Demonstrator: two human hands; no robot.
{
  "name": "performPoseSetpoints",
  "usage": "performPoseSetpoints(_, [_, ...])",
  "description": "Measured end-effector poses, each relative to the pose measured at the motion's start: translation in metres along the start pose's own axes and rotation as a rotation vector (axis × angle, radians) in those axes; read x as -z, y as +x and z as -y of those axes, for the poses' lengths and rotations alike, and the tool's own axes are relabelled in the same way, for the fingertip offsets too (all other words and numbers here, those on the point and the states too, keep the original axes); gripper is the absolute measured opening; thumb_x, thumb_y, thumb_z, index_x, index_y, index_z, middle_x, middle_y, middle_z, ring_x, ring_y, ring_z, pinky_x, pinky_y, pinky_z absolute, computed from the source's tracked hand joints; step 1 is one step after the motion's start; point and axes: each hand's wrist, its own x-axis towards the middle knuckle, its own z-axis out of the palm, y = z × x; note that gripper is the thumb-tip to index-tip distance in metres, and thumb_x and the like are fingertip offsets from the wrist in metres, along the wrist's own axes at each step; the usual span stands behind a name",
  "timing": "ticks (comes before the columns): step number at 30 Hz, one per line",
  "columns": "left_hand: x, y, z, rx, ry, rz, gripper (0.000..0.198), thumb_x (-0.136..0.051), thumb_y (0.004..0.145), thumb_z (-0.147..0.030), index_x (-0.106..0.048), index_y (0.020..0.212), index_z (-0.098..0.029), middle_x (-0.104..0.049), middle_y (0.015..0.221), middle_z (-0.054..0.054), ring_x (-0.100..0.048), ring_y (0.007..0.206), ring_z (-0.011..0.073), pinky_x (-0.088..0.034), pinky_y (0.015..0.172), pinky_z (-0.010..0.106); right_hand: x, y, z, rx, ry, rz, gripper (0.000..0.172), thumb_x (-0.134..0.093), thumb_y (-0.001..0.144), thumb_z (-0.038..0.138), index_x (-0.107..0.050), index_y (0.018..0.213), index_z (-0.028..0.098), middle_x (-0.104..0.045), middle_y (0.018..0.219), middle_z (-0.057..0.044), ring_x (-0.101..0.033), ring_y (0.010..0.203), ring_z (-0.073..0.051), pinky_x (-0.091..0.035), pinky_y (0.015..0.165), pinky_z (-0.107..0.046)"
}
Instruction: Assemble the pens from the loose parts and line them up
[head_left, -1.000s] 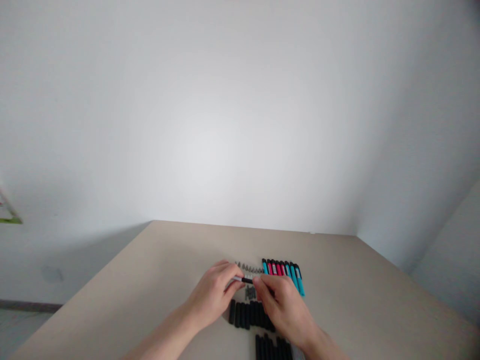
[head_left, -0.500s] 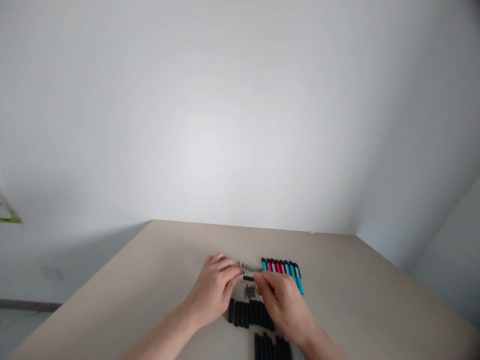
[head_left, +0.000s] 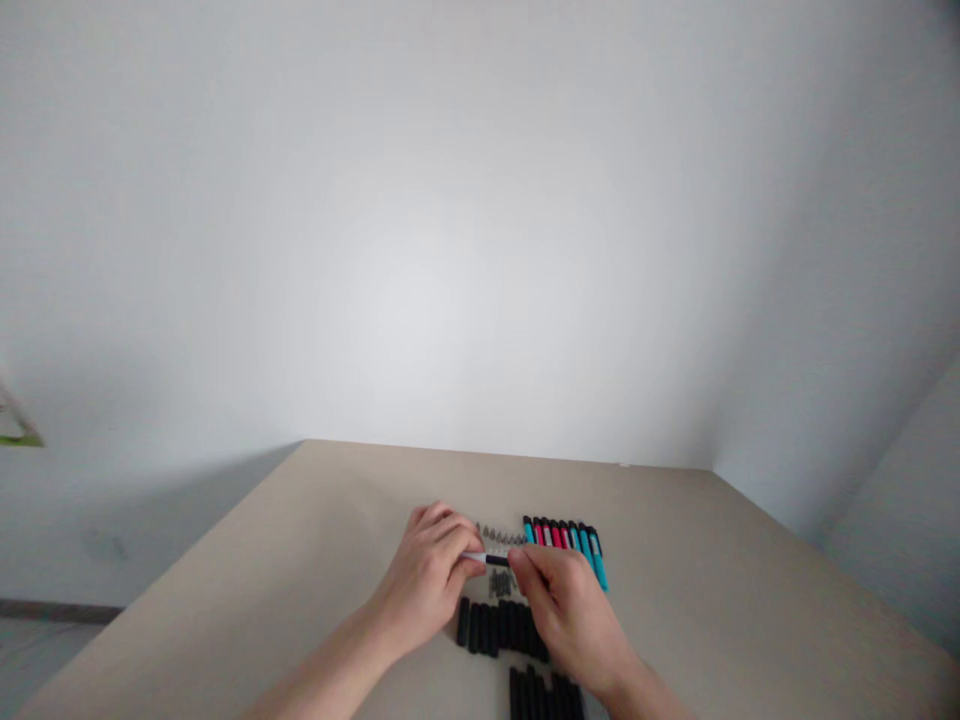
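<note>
Between my two hands lies a slim pen part [head_left: 496, 561], white toward the left and black in the middle, held roughly level above the table. My left hand [head_left: 427, 572] is closed, its thumb and fingers pinching the white end. On the other side, my right hand [head_left: 571, 612] pinches the black end with thumb and forefinger; its tip is hidden by the fingers. Just beyond the pen part is a row of small grey cone-shaped pieces [head_left: 495, 535]. Below it sits a cluster of small grey metal pieces [head_left: 500, 584], possibly springs.
Blue, pink and black pen barrels with clips [head_left: 568, 535] lie side by side behind my right hand. Short black tubes [head_left: 487, 628] form a row nearer me, with longer black tubes [head_left: 540, 695] at the front. The beige table [head_left: 337, 500] meets a white wall.
More of the white end now shows at my left fingers, and the left thumb has shifted slightly. My right hand has stayed nearly in place. The pieces on the table look unchanged.
</note>
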Motion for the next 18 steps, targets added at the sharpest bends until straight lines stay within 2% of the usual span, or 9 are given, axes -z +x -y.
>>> performPoseSetpoints(4, [-0.0009, -0.0018, 0.0003, -0.018, -0.002, 0.034, 0.012, -0.052, 0.090, -0.013, -0.062, 0.089, -0.020, -0.067, 0.088, 0.003, -0.052, 0.088, 0.0217, -0.038, 0.082, 0.037, -0.0012, -0.0006, -0.0025, -0.001, 0.007, -0.008, 0.045, -0.031, 0.098, 0.044, -0.033, 0.059, 0.020, -0.040, 0.054, 0.004, -0.033, 0.051, -0.011, -0.021, 0.051, -0.024])
performPoseSetpoints(9, [-0.0020, -0.0021, 0.0009, 0.007, -0.001, 0.003, 0.011, -0.058, 0.086, -0.012, -0.059, 0.077, -0.018, -0.065, 0.077, 0.001, -0.052, 0.084, 0.0205, -0.037, 0.080, 0.036, 0.0003, -0.0009, -0.0005, 0.003, 0.018, 0.006, 0.046, -0.031, 0.098, 0.044, -0.031, 0.059, 0.020, -0.039, 0.053, 0.004, -0.033, 0.050, -0.011, -0.021, 0.051, -0.025])
performPoseSetpoints(12, [0.0001, -0.0016, -0.0010, 0.012, 0.005, 0.007, 0.006, -0.058, 0.086, -0.014, -0.059, 0.082, -0.018, -0.065, 0.082, 0.003, -0.052, 0.086, 0.0214, -0.037, 0.081, 0.037, 0.0005, -0.0003, 0.0004, 0.009, 0.022, -0.008, 0.045, -0.031, 0.098, 0.044, -0.031, 0.059, 0.020, -0.039, 0.053, 0.004, -0.033, 0.050, -0.011, -0.021, 0.051, -0.024])
performPoseSetpoints(15, [0.0019, -0.0014, -0.0031, -0.010, 0.006, 0.057, 0.015, -0.049, 0.091, -0.014, -0.061, 0.085, -0.019, -0.067, 0.083, 0.003, -0.052, 0.087, 0.0214, -0.035, 0.082, 0.038, 0.0009, 0.0001, 0.0008, 0.022, 0.018, -0.009, 0.045, -0.031, 0.098, 0.043, -0.030, 0.059, 0.020, -0.040, 0.053, 0.004, -0.034, 0.051, -0.011, -0.021, 0.051, -0.024])
performPoseSetpoints(18, [0.0000, -0.0012, -0.0019, 0.008, 0.000, 0.043, 0.016, -0.053, 0.090, -0.013, -0.059, 0.077, -0.019, -0.066, 0.075, 0.001, -0.052, 0.083, 0.0201, -0.035, 0.081, 0.037, 0.0018, -0.0002, 0.0011, 0.031, 0.006, -0.004, 0.045, -0.032, 0.098, 0.042, -0.030, 0.058, 0.020, -0.039, 0.053, 0.004, -0.034, 0.051, -0.011, -0.021, 0.052, -0.024])
